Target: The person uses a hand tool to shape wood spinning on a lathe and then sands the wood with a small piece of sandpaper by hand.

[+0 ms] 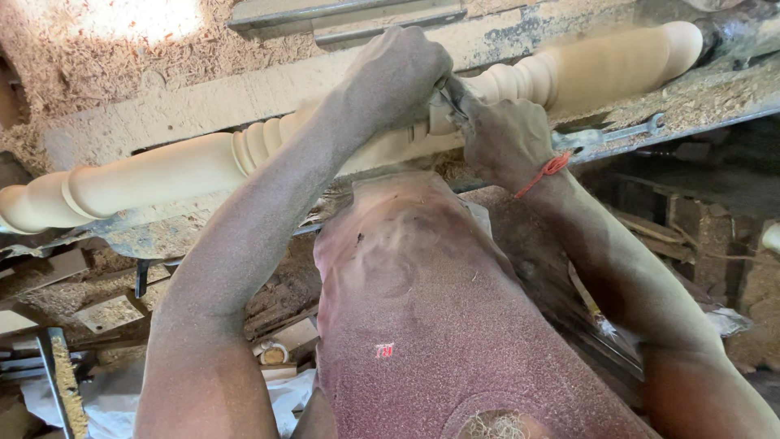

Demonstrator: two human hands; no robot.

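A long pale wooden spindle [162,175] with turned beads and coves lies across the lathe bed, from the lower left to the upper right. My left hand [398,77] is closed over a metal tool [452,99] at the middle of the spindle. My right hand [504,138], with a red thread on its wrist, grips the same tool just to the right of it. The tool's tip sits against the wood and is mostly hidden by my fingers. Both arms are dusted with fine sawdust.
Sawdust [106,32] covers the lathe bed behind the spindle. A metal wrench [617,134] lies on the bed rail at the right. Wood scraps and offcuts [280,337] lie on the floor below. My dusty maroon shirt [431,325] fills the lower middle.
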